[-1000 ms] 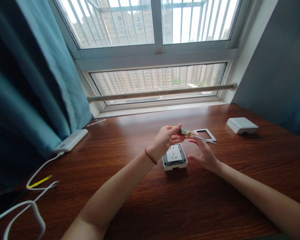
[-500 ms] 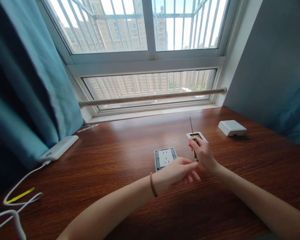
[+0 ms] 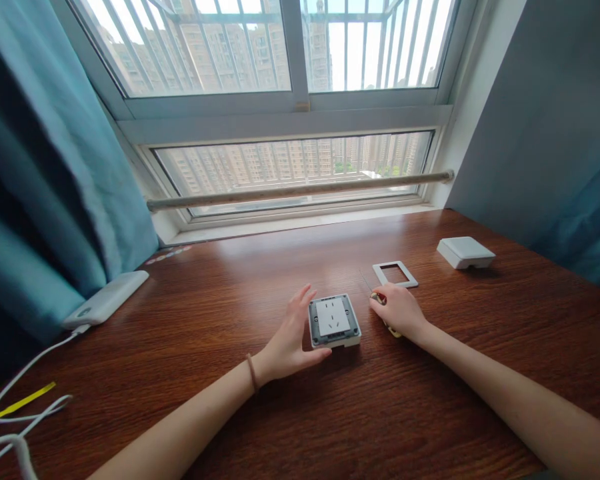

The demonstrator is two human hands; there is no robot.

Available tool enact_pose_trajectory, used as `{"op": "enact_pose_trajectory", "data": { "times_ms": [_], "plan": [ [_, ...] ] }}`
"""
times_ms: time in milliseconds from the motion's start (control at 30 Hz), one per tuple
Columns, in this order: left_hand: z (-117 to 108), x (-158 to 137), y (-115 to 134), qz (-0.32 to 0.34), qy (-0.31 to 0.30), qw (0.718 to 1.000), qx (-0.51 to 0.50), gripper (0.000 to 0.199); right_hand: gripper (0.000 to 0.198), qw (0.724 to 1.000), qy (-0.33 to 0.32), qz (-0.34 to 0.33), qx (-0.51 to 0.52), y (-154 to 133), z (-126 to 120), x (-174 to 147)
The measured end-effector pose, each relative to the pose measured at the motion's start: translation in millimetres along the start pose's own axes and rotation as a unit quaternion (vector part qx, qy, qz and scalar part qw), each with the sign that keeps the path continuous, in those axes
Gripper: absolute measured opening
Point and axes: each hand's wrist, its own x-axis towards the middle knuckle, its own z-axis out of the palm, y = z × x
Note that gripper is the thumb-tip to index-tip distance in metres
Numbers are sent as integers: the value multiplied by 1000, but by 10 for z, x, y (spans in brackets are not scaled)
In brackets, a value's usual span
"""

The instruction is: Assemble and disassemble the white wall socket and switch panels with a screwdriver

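Note:
A wall socket (image 3: 333, 318) without its front frame lies face up on the wooden table, its grey mounting plate and white slotted centre showing. My left hand (image 3: 296, 337) is spread around the socket's left side, thumb near the front edge and fingers near the back left corner; whether it touches is hard to tell. To the right of the socket, my right hand (image 3: 399, 311) is closed around a screwdriver (image 3: 393, 331) with a yellowish handle. The thin shaft points away and to the left, low over the table. Behind that hand lies a white square frame (image 3: 408, 278).
A white box (image 3: 466, 253) sits at the back right of the table (image 3: 220, 407). On the left are a white power bank (image 3: 111, 300), its white cable (image 3: 35, 347) and a yellow strip (image 3: 25, 400). The blue curtain (image 3: 75, 153) hangs beside the barred window.
My left hand has moved left, away from the screwdriver, and opened beside the socket. My right hand has lowered, tipping the screwdriver from upright to slanted. The frame behind it is more exposed.

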Motion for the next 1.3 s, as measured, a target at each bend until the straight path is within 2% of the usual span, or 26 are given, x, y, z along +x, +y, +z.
{"op": "enact_pose_trajectory", "data": {
  "times_ms": [100, 267, 633, 833, 1300],
  "plan": [
    [29, 24, -20, -18, -17, 1000, -13, 89, 21, 1000, -9, 0, -8, 20, 10, 14],
    [15, 13, -14, -32, -10, 999, -37, 80, 21, 1000, -8, 15, -2, 48, 50, 38],
    [42, 41, -9, -77, -1, 995, -60, 80, 22, 999, -9, 38, 26, 103, 81, 66],
    [38, 45, 21, -66, -4, 997, -49, 78, 29, 998, -11, 51, 42, 105, 92, 68],
    [83, 27, -87, -36, -3, 999, -20, 79, 31, 997, -16, 61, 48, 123, 77, 80]
  ]
}}
